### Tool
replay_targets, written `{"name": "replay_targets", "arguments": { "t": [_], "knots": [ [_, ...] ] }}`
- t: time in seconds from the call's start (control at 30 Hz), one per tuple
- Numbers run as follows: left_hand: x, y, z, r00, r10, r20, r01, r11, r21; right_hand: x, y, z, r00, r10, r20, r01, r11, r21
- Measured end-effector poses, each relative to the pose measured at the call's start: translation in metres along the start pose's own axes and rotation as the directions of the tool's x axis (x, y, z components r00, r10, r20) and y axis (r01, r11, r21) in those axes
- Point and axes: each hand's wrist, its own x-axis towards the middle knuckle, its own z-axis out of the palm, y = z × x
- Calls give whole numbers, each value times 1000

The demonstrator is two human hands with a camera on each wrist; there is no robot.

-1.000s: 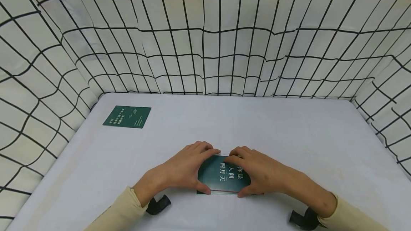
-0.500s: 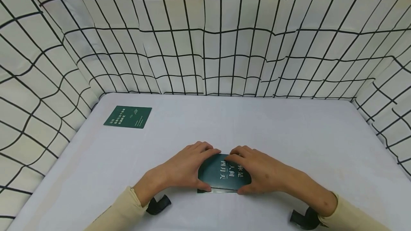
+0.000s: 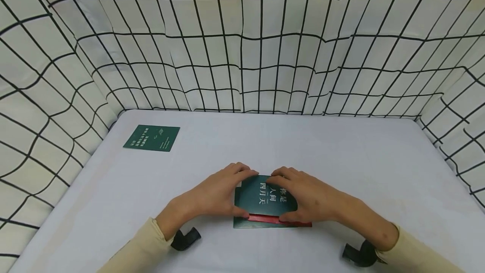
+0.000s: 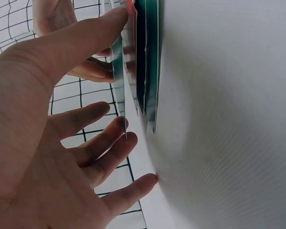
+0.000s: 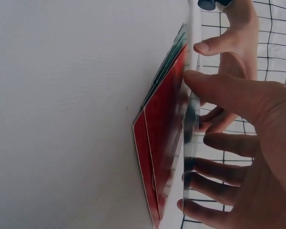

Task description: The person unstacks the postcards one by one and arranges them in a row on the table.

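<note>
A white cloth with a black grid (image 3: 242, 45) walls in the pale tabletop (image 3: 341, 159) on three sides. Near the tabletop's front edge, at its middle, lies a dark green book (image 3: 265, 199) with white characters on its cover. Its cover is lifted off the pages at the near edge, and a red inner leaf (image 3: 278, 220) shows in a strip below it; in the right wrist view the red leaf (image 5: 157, 138) fans out between the cover and the tabletop. The left hand (image 3: 216, 195) is at the book's left side, its grip grasping the cover: thumb at the near left corner, fingers curled over the far left edge. In the left wrist view the thumb (image 4: 76, 43) presses the cover's edge while the other fingers spread loosely toward the tabletop. The right hand (image 3: 307, 197) is on the book's right side, its grip likewise grasping the cover, fingers across the top and thumb at the near edge above the red leaf. Far left of the book, near the tabletop's back left corner, a smaller green booklet (image 3: 151, 138) lies flat, well apart from both hands.
</note>
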Motion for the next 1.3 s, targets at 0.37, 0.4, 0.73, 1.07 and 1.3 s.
{"name": "replay_targets", "arguments": {
  "t": [0.37,0.4,0.73,1.07,1.3],
  "knots": [
    [1,-6,-10,998,-26,-57,23,999,-47,4,7,-4,998,15,-69,-17,999,-32],
    [1,-7,-11,998,-28,-62,25,998,-50,5,7,-4,997,16,-75,-19,999,-34],
    [0,-14,-15,991,-61,-116,54,996,-67,9,18,-5,987,-4,-161,-7,998,-65],
    [4,-20,-17,986,-82,-143,74,996,-59,15,23,-8,980,74,-183,-82,996,-35],
    [2,-25,-16,980,-108,-168,100,993,-60,21,24,-9,977,77,-201,-78,997,0]
  ]
}}
